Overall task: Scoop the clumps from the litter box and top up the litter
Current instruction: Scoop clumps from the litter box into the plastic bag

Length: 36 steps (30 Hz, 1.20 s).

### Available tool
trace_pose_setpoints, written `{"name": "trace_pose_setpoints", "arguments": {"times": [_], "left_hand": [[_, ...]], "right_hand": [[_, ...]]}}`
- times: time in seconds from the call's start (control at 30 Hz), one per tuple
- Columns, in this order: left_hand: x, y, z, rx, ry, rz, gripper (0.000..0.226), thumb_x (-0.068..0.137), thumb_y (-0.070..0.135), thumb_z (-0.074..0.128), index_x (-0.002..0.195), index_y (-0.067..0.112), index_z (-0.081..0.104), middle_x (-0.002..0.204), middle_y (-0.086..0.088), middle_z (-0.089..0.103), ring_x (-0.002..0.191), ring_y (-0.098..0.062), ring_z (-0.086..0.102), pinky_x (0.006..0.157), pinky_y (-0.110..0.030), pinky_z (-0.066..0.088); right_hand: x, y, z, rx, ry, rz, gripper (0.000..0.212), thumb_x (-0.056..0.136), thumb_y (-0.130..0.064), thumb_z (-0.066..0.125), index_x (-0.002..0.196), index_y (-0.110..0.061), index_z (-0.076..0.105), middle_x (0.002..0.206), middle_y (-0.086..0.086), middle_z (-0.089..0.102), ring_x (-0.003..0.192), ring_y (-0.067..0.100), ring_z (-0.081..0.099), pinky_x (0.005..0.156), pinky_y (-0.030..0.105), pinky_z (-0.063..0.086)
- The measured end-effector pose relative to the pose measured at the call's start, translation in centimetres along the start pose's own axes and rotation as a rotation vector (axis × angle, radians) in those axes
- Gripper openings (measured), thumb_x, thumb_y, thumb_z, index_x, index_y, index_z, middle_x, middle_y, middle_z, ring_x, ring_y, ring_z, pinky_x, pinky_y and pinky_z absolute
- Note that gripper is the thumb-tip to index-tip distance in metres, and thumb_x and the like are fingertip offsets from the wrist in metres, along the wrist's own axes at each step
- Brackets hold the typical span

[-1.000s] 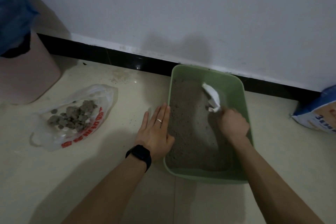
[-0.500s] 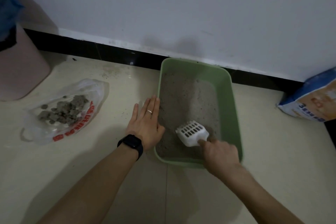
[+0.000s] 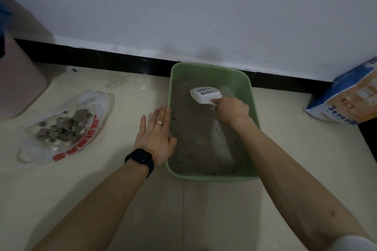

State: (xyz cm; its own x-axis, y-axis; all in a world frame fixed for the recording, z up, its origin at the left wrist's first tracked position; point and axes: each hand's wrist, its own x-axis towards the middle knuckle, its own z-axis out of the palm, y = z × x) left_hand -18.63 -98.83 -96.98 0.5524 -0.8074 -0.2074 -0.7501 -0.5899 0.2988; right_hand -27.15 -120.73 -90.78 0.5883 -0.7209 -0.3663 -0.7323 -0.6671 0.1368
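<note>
Your right hand (image 3: 232, 111) grips white scoop (image 3: 206, 94) by handle, over far end of green litter box (image 3: 210, 66). Scoop likely light, stiff, slotted; hold by handle. Your left hand (image 3: 156, 138) lies flat, fingers straight, against box's left rim. Box holds loose grey litter (image 3: 189, 138), bare streak showing. Plastic bag (image 3: 95, 104) on floor holds clumps (image 3: 65, 126). Litter sack (image 3: 350, 102) at right, probably heavy.

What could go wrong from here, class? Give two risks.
1. The plastic bag of clumps lies slack, apart from the litter box; a loaded scoop crossing the floor may drop litter.
2. The left hand rests by the box's side; grains could spill onto it.
</note>
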Motion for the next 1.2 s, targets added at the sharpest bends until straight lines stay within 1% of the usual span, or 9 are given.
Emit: {"name": "trace_pose_setpoints", "arguments": {"times": [0.13,0.2,0.3,0.4,0.57,0.7,0.83,1.03,1.2], "left_hand": [[0.1,0.3,-0.3,0.026,-0.025,-0.013,0.082,0.096,0.039,0.03,0.15,0.014,-0.026,0.162,0.0,-0.021,0.15,-0.017,-0.013,0.12,-0.048,-0.008],[0.3,0.4,-0.4,0.048,-0.039,-0.023,0.08,0.097,0.04,0.027,0.149,0.014,-0.028,0.161,0.0,-0.023,0.149,-0.017,-0.014,0.12,-0.049,-0.008],[0.3,0.5,-0.3,0.057,-0.047,-0.025,0.079,0.097,0.04,0.025,0.148,0.014,-0.03,0.16,-0.001,-0.025,0.149,-0.017,-0.015,0.12,-0.049,-0.008],[0.2,0.5,-0.3,0.033,-0.049,-0.019,0.08,0.096,0.039,0.026,0.148,0.014,-0.03,0.16,-0.001,-0.025,0.149,-0.017,-0.014,0.12,-0.048,-0.008],[0.3,0.3,0.0,0.008,-0.038,0.001,0.082,0.096,0.039,0.029,0.149,0.015,-0.028,0.161,0.0,-0.023,0.15,-0.017,-0.01,0.121,-0.047,-0.007],[0.4,0.1,0.0,-0.003,-0.026,-0.001,0.083,0.096,0.039,0.031,0.149,0.015,-0.028,0.162,-0.001,-0.021,0.15,-0.017,-0.009,0.121,-0.047,-0.005],[0.3,-0.1,0.0,-0.011,-0.021,-0.008,0.084,0.096,0.041,0.033,0.15,0.015,-0.027,0.162,-0.001,-0.02,0.15,-0.018,-0.008,0.121,-0.047,-0.004],[0.3,0.0,0.0,-0.032,-0.008,-0.009,0.085,0.095,0.039,0.034,0.151,0.015,-0.025,0.162,0.0,-0.018,0.15,-0.017,-0.007,0.121,-0.047,-0.005],[0.2,0.1,-0.1,-0.044,-0.014,-0.023,0.082,0.094,0.037,0.031,0.151,0.016,-0.025,0.162,0.001,-0.019,0.15,-0.016,-0.009,0.121,-0.046,-0.008]], "right_hand": [[-2.5,0.5,0.4,-0.151,-0.062,-0.089,0.031,0.098,-0.032,0.045,0.126,-0.029,0.058,0.114,0.006,0.065,0.1,0.025,0.064,0.082,0.036,0.048],[-5.1,2.2,0.7,-0.153,-0.067,-0.08,0.031,0.099,-0.042,0.044,0.121,-0.025,0.059,0.111,0.006,0.066,0.096,0.026,0.065,0.081,0.037,0.05],[-9.3,5.0,1.8,-0.123,-0.182,-0.018,0.033,0.096,-0.038,0.044,0.123,-0.023,0.057,0.118,0.009,0.065,0.103,0.029,0.065,0.084,0.037,0.05],[-12.9,7.2,2.2,-0.103,-0.312,0.008,0.042,0.092,-0.043,0.043,0.13,-0.031,0.056,0.123,0.005,0.064,0.107,0.026,0.063,0.085,0.035,0.049],[-14.8,10.3,-0.2,-0.201,-0.365,0.07,0.046,0.086,-0.047,0.045,0.13,-0.039,0.055,0.121,-0.004,0.064,0.102,0.019,0.063,0.079,0.032,0.051],[-12.6,7.7,-0.3,-0.196,-0.445,0.02,0.046,0.086,-0.044,0.053,0.129,-0.026,0.056,0.122,0.005,0.063,0.109,0.025,0.062,0.083,0.034,0.047],[-9.0,4.8,-0.1,-0.026,-0.344,0.005,0.041,0.086,-0.041,0.056,0.124,-0.027,0.059,0.12,0.005,0.065,0.106,0.027,0.062,0.091,0.039,0.051],[-2.9,1.3,-0.5,0.163,-0.062,0.134,0.036,0.088,-0.036,0.054,0.118,-0.017,0.06,0.107,0.008,0.066,0.092,0.027,0.065,0.084,0.039,0.055],[-4.3,0.1,1.9,0.152,-0.159,0.036,0.036,0.092,-0.036,0.05,0.121,-0.016,0.059,0.109,0.01,0.066,0.092,0.027,0.065,0.082,0.04,0.056]]}}
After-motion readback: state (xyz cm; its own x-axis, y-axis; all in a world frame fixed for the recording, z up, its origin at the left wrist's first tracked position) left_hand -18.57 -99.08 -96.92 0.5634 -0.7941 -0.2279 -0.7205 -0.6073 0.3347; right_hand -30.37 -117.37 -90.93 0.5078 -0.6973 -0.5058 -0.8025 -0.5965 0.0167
